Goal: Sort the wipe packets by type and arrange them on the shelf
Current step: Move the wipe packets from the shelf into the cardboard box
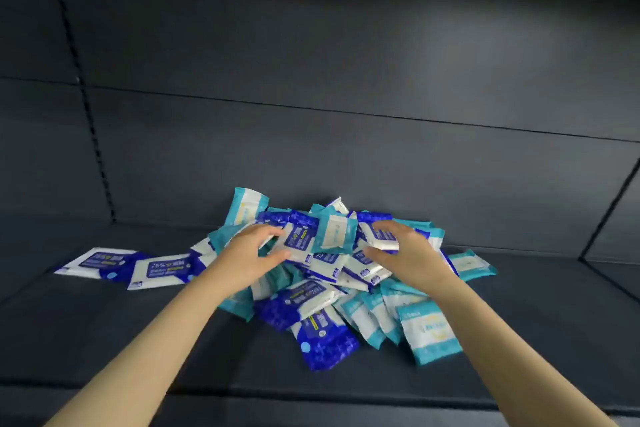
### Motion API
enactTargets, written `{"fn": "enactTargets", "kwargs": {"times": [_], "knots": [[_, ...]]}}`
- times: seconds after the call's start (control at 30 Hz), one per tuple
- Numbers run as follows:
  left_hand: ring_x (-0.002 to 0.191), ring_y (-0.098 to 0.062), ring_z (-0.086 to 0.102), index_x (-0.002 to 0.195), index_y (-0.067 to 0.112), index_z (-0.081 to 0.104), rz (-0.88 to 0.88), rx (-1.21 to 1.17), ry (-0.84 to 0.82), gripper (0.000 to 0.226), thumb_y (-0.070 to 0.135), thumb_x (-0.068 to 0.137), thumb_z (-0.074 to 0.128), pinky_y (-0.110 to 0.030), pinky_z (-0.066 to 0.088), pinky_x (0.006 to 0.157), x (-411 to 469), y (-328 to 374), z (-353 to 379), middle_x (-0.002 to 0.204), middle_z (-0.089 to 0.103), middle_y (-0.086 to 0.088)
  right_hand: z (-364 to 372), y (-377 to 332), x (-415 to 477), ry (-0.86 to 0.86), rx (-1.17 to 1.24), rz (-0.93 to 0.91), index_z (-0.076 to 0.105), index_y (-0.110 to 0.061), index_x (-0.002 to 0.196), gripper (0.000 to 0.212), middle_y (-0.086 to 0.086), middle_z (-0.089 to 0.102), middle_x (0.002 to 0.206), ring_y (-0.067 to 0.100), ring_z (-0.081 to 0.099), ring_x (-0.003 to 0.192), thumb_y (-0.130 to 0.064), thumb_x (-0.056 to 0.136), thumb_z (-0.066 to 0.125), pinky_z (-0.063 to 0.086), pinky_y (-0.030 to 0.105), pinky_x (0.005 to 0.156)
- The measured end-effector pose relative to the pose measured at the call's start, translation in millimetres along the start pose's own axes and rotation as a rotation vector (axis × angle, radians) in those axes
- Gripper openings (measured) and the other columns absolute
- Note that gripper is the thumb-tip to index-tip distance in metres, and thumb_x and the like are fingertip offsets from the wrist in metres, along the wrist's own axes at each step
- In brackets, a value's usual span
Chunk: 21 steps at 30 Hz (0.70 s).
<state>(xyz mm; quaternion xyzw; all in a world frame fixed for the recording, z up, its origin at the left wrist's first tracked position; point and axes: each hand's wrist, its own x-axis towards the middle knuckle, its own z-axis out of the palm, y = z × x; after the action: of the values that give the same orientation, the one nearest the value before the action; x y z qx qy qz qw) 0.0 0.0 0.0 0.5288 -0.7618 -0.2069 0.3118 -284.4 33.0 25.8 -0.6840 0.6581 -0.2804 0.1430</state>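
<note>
Reaching into wipe packet pile point(311, 305). Left hand point(254, 251) spread, touching it; right hand point(407, 248) pinches dark-blue packet point(381, 237).

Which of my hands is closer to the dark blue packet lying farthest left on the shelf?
Left. Your left hand is at the left side of the pile, to the right of that dark blue packet; your right hand is farther right, across the pile's top.

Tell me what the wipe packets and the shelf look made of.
Dark blue packets and teal packets: likely thin plastic film, glossy, with sheen and soft wrinkles. Shelf: probably painted metal, matte dark grey, with flat panels and a slotted strip at the back.
</note>
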Motion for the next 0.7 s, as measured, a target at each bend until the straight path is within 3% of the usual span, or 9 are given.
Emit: {"fn": "enactTargets", "kwargs": {"times": [0.13,0.23,0.3,0.37,0.5,0.57,0.6,0.63,0.7], "knots": [[0.135,-0.011,0.039,0.138,0.019,0.051,-0.025,0.035,0.017,0.05,0.038,0.093,0.063,-0.023,0.031,0.107,51,-33,10,0.142,0.044,0.009,31,14,56,0.056,-0.095,0.241,0.048,-0.027,0.142,0.055,0.005,0.051,0.142,0.029,0.052,0.126,-0.055,0.094,0.054,0.041,0.042,0.106],[0.129,-0.019,0.049,0.137,0.018,0.055,-0.09,0.081,0.068,0.049,0.043,0.095,0.057,-0.034,0.038,0.108,82,-59,17,0.142,0.052,-0.001,43,31,80,0.109,-0.084,0.413,0.06,-0.019,0.119,0.043,0.009,0.064,0.117,0.03,0.058,0.105,-0.054,0.095,0.052,0.047,0.041,0.093],[0.125,-0.022,0.053,0.137,0.02,0.055,-0.146,0.115,0.09,0.05,0.045,0.094,0.057,-0.036,0.042,0.104,92,-69,19,0.139,0.056,-0.001,41,38,86,0.15,-0.015,0.446,0.061,-0.013,0.111,0.036,0.006,0.065,0.106,0.026,0.056,0.095,-0.044,0.092,0.063,0.043,0.034,0.079],[0.12,-0.026,0.054,0.136,0.019,0.054,-0.195,0.104,0.111,0.055,0.046,0.089,0.063,-0.037,0.043,0.101,97,-76,19,0.132,0.059,-0.006,34,42,89,0.207,0.103,0.47,0.062,-0.009,0.111,0.035,0.004,0.062,0.105,0.024,0.056,0.095,-0.03,0.087,0.075,0.038,0.031,0.075],[0.118,-0.032,0.053,0.135,0.014,0.051,-0.359,0.103,0.088,0.063,0.043,0.082,0.073,-0.037,0.041,0.096,105,-84,8,0.125,0.06,-0.014,21,41,92,0.347,0.294,0.472,0.062,-0.012,0.115,0.038,0.003,0.063,0.102,0.018,0.058,0.082,-0.012,0.081,0.08,0.042,0.029,0.066],[0.107,-0.028,0.059,0.132,0.01,0.056,-0.429,-0.218,0.129,0.053,0.019,0.084,0.077,-0.035,0.045,0.09,107,-88,1,0.124,0.061,-0.013,20,37,94,0.396,0.407,0.44,0.067,-0.011,0.106,0.027,0.003,0.069,0.092,0.018,0.063,0.076,-0.007,0.082,0.078,0.053,0.031,0.068],[0.097,-0.026,0.062,0.129,0.009,0.059,-0.464,-0.428,0.146,0.05,0.008,0.083,0.076,-0.034,0.048,0.085,107,-90,-1,0.12,0.064,-0.013,21,34,96,0.404,0.518,0.436,0.07,-0.009,0.1,0.018,0.007,0.071,0.088,0.024,0.067,0.076,-0.004,0.083,0.076,0.058,0.04,0.074],[0.086,-0.024,0.066,0.124,0.007,0.062,-0.491,-0.617,0.16,0.045,0.001,0.082,0.075,-0.034,0.051,0.079,106,-91,-4,0.112,0.068,-0.013,23,27,96,0.384,0.659,0.453,0.071,-0.006,0.096,0.012,0.012,0.073,0.086,0.029,0.068,0.075,-0.001,0.085,0.073,0.059,0.049,0.079],[0.067,-0.02,0.07,0.114,0.005,0.067,-0.511,-0.866,0.162,0.031,0.001,0.083,0.072,-0.033,0.057,0.066,103,-93,-10,0.091,0.074,-0.012,33,11,96,0.277,0.911,0.505,0.07,0.0,0.095,0.008,0.018,0.072,0.082,0.031,0.068,0.068,0.001,0.088,0.068,0.061,0.049,0.072]]}}
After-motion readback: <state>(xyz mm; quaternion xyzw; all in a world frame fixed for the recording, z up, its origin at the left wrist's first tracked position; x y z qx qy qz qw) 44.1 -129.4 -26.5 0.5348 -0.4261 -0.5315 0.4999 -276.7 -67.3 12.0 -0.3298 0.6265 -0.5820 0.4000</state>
